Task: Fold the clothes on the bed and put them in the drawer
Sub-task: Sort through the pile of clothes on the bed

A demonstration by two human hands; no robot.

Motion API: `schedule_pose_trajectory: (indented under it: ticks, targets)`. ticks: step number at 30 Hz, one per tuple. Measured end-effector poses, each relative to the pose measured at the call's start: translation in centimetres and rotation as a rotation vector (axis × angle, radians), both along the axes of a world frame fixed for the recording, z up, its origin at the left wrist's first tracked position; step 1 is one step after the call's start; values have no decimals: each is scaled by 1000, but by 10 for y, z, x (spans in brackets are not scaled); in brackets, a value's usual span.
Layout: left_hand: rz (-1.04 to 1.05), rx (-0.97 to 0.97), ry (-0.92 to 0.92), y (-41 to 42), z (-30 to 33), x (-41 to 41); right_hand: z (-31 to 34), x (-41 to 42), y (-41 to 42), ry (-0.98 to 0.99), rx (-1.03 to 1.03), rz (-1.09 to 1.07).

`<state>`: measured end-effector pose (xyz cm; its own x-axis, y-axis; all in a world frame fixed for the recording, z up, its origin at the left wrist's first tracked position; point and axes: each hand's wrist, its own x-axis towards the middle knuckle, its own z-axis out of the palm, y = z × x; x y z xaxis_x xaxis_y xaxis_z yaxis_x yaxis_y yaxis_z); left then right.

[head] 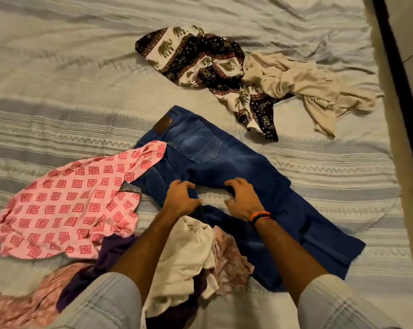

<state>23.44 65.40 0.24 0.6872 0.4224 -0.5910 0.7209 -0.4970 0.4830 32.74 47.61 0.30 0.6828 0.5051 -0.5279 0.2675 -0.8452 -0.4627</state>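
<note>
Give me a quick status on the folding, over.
Left hand and right hand gripping blue jeans at crotch. Jeans spread, unfolded. Pink patterned top overlaps waistband.

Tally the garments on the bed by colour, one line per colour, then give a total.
Blue denim jeans: 1
Pink square-print top: 1
Dark elephant-print garment: 1
Beige crumpled garment: 1
White crumpled garment: 1
Purple garment: 1
Faded pink floral fabric: at least 1
Total: at least 7

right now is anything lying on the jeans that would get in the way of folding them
Yes. A pink patterned garment drapes over the far-left waist part of the jeans. Both hands, left hand and right hand, already grip the denim.
</note>
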Motion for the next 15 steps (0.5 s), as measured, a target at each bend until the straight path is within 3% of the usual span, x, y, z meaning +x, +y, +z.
schedule_pose_trajectory:
  ticks: [6, 10, 12, 15]
  targets:
    - [-155, 84, 154, 14, -40, 25, -46, 34, 31, -199, -194, 309]
    - [-217, 81, 225, 17, -56, 26, -65, 37, 42, -136, -313, 378]
    - [-61, 28, 83, 17, -55, 26, -68, 36, 43, -72, -307, 336]
    - [302, -88, -146, 14, -40, 29, -60, 30, 42, 66, -93, 95]
